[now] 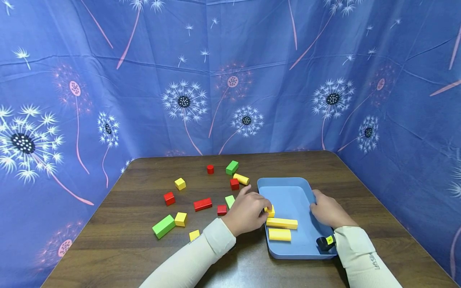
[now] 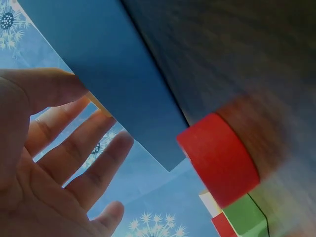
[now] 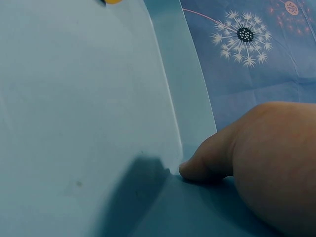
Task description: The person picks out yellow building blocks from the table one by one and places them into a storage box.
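My left hand (image 1: 248, 210) reaches over the left wall of a blue tray (image 1: 286, 196) and pinches a yellow block (image 1: 271, 211) just inside it. In the left wrist view, the tray's wall hides most of that block, and only a sliver shows by the fingertips. A long yellow bar (image 1: 282, 223) and a yellow cylinder (image 1: 279, 235) lie in the tray, nearer the front. My right hand (image 1: 329, 210) grips the tray's right rim, its thumb (image 3: 205, 158) pressed against the inner side.
Left of the tray, loose blocks are scattered on the brown table (image 1: 126, 224): a red bar (image 1: 203, 204), a green block (image 1: 163, 227), a red cylinder (image 1: 210, 169), and several yellow and red ones. A yellow cylinder (image 1: 241, 179) lies near the tray's far left corner.
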{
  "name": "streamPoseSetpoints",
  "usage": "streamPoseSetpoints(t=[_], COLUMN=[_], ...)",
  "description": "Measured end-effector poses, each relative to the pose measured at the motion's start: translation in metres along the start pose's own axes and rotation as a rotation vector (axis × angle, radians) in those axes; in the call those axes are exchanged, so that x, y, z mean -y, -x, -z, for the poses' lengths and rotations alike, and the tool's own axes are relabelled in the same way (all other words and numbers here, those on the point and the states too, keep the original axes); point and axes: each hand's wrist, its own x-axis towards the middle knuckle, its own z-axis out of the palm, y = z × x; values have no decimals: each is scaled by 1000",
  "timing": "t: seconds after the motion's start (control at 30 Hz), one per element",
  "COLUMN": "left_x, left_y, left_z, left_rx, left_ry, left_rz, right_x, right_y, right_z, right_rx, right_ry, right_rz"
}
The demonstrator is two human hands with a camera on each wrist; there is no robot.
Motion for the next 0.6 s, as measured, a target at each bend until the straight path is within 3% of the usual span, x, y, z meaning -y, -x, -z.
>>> streamPoseSetpoints(t=[0.6], left_x=[-1], left_y=[1], left_z=[-1], left_rx=[19], left_ry=[-15], left_rz=[8], right_x=[2], right_y=[1], right_z=[1], right_rx=[3], right_ry=[2], right_rz=[-10])
